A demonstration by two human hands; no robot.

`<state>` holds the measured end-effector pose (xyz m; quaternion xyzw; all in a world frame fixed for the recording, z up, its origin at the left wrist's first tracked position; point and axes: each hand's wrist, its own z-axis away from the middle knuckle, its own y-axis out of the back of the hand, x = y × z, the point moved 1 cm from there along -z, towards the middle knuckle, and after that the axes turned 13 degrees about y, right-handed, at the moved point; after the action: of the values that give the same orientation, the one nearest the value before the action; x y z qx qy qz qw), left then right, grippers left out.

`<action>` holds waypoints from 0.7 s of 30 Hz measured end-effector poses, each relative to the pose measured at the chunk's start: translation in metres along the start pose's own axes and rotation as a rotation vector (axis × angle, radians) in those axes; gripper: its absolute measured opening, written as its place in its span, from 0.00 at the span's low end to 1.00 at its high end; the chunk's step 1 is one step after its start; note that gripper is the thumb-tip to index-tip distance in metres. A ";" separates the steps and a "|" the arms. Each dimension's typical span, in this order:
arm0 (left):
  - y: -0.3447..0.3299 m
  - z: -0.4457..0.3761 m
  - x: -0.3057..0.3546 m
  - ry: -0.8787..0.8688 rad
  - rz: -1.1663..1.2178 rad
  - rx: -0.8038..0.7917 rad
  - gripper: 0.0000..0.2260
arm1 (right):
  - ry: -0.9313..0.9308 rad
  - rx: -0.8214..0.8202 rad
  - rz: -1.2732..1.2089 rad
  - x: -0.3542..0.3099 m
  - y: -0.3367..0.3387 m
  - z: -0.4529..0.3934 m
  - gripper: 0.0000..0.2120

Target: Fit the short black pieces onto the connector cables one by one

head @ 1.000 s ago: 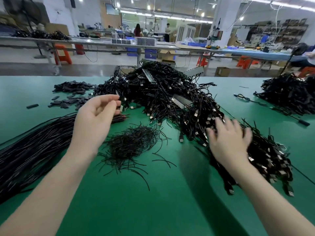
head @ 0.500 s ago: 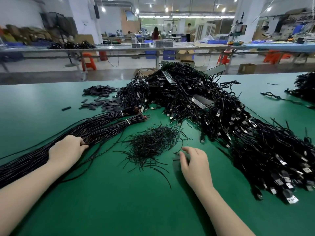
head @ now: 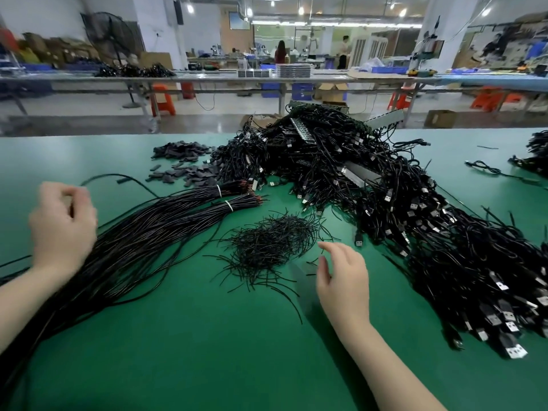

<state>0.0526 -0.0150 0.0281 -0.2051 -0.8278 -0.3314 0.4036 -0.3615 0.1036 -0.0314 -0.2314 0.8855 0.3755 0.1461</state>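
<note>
Right hand (head: 341, 280) hovered loosely open, empty, just right of the short-piece pile (head: 267, 244); left hand (head: 60, 226), blurred, apparently pinched one cable (head: 118, 177) above the bundle (head: 154, 232) running up-right.

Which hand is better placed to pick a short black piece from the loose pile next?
Right. The right hand hovers open at the near edge of the pile of short black pieces, fingertips almost on it. The left hand is raised over the bundled cables, apparently pinching one, farther from the pile.
</note>
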 end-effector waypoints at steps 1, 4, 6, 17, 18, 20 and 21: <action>0.004 0.016 0.002 -0.082 -0.028 -0.053 0.14 | 0.123 0.001 -0.009 -0.018 0.000 -0.001 0.15; 0.012 0.058 0.006 -0.280 -0.064 -0.250 0.10 | 0.416 -0.224 -0.173 -0.094 -0.020 -0.007 0.30; 0.018 0.081 0.010 -0.404 -0.105 -0.300 0.05 | 0.499 -0.441 -0.283 -0.141 -0.044 -0.017 0.39; 0.064 0.074 -0.064 -0.396 -0.360 -0.544 0.16 | 1.000 -0.158 0.306 -0.186 0.023 -0.150 0.12; 0.069 0.068 -0.075 -0.353 -0.366 -0.557 0.17 | 1.008 -0.105 0.382 -0.180 0.043 -0.161 0.11; 0.075 0.059 -0.092 -0.301 -0.361 -0.588 0.19 | 0.931 -0.069 0.482 -0.167 0.087 -0.178 0.12; 0.074 0.055 -0.097 -0.296 -0.361 -0.605 0.19 | 0.884 -0.074 0.504 -0.160 0.107 -0.180 0.14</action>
<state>0.1255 0.0689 -0.0461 -0.2115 -0.7648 -0.5932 0.1362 -0.2968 0.0856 0.2231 -0.1522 0.8771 0.2965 -0.3459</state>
